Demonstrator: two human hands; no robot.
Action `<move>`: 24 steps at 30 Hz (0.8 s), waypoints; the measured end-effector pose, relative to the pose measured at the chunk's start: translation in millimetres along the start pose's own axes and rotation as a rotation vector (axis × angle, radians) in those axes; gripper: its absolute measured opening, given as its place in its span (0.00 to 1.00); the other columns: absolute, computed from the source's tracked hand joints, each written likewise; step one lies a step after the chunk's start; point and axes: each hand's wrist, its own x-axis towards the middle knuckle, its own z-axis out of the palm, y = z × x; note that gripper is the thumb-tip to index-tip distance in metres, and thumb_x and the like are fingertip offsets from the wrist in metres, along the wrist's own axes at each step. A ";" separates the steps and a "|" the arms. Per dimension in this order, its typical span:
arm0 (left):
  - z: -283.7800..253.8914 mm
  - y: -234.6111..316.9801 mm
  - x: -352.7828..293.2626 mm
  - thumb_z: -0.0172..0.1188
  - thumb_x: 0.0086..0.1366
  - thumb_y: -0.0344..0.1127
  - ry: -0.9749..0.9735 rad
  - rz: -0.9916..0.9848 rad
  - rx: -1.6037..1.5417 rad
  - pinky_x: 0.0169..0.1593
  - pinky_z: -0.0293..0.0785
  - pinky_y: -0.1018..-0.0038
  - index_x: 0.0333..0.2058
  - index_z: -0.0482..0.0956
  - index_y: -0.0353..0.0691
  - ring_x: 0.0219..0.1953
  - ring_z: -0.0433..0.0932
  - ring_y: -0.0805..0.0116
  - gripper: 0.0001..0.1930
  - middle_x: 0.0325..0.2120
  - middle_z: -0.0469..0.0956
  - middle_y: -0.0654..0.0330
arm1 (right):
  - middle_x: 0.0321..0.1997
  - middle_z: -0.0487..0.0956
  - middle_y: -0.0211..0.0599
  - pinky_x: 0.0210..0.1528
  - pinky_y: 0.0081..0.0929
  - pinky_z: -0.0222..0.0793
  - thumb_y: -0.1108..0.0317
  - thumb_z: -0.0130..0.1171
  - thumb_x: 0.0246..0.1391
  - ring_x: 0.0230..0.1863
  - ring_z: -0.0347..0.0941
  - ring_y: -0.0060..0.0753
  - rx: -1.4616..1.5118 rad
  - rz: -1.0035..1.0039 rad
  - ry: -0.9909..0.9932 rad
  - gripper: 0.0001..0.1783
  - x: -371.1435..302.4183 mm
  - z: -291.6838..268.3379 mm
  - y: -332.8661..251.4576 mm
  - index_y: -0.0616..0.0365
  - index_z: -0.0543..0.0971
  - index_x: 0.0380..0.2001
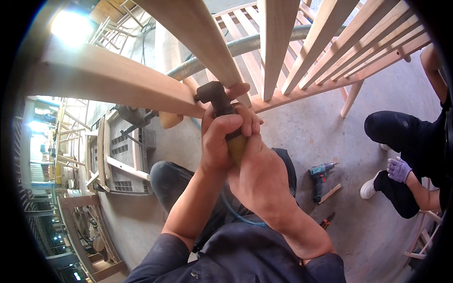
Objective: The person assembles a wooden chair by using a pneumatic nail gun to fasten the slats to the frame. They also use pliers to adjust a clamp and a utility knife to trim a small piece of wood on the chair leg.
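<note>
Both my hands are wrapped round an angle-headed power tool with a black head (212,92) and a yellow-green body (237,147). My left hand (216,141) closes on it from the left, its thumb across the neck. My right hand (258,181) grips the body from below and the right, fingers curled over the front. The tool's short tip points left against the side of a thick wooden rail (118,78); whether it touches is hard to tell. Just beyond the head, an upright wooden slat (198,37) meets the frame of a slatted wooden bench (321,92).
A metal pipe (243,45) crosses behind the slats. On the concrete floor to my right lie a cordless drill (319,179), a wood strip (330,193) and pliers (327,220). A co-worker's purple-gloved hand (399,170) is at far right. A metal clamp (137,120) stands left.
</note>
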 end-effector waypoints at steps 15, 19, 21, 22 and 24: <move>5.1 1.9 1.6 0.55 0.57 0.33 0.031 0.002 0.030 0.49 0.76 0.65 0.60 0.71 0.25 0.32 0.77 0.63 0.31 0.21 0.74 0.58 | 0.38 0.81 0.57 0.39 0.51 0.79 0.73 0.67 0.49 0.38 0.81 0.63 0.054 -0.063 0.031 0.26 2.5 -2.8 6.4 0.68 0.67 0.48; 9.5 0.1 2.2 0.53 0.58 0.32 0.085 0.023 0.044 0.47 0.75 0.66 0.53 0.74 0.26 0.33 0.77 0.63 0.24 0.21 0.74 0.56 | 0.37 0.82 0.59 0.40 0.54 0.78 0.73 0.65 0.48 0.38 0.81 0.65 0.088 -0.050 0.030 0.28 7.8 -3.9 11.4 0.70 0.67 0.51; 8.1 -2.1 3.4 0.53 0.57 0.31 0.079 0.034 0.014 0.47 0.75 0.66 0.47 0.74 0.29 0.34 0.77 0.62 0.18 0.21 0.74 0.56 | 0.36 0.83 0.58 0.40 0.55 0.78 0.73 0.65 0.48 0.38 0.81 0.66 0.080 -0.041 0.057 0.29 9.7 -2.6 10.9 0.70 0.66 0.53; 6.9 -3.6 4.8 0.53 0.57 0.30 0.065 0.041 -0.007 0.47 0.75 0.66 0.44 0.74 0.31 0.34 0.77 0.62 0.15 0.21 0.74 0.56 | 0.36 0.83 0.58 0.40 0.55 0.78 0.73 0.65 0.48 0.38 0.81 0.66 0.066 -0.013 0.062 0.30 10.6 -0.7 7.9 0.70 0.66 0.53; 4.7 -4.8 5.6 0.53 0.57 0.29 0.041 0.040 -0.035 0.48 0.75 0.65 0.39 0.73 0.34 0.34 0.77 0.61 0.11 0.21 0.74 0.55 | 0.36 0.83 0.58 0.40 0.54 0.78 0.73 0.65 0.49 0.38 0.81 0.65 0.048 0.027 0.058 0.30 11.1 0.2 3.6 0.70 0.66 0.54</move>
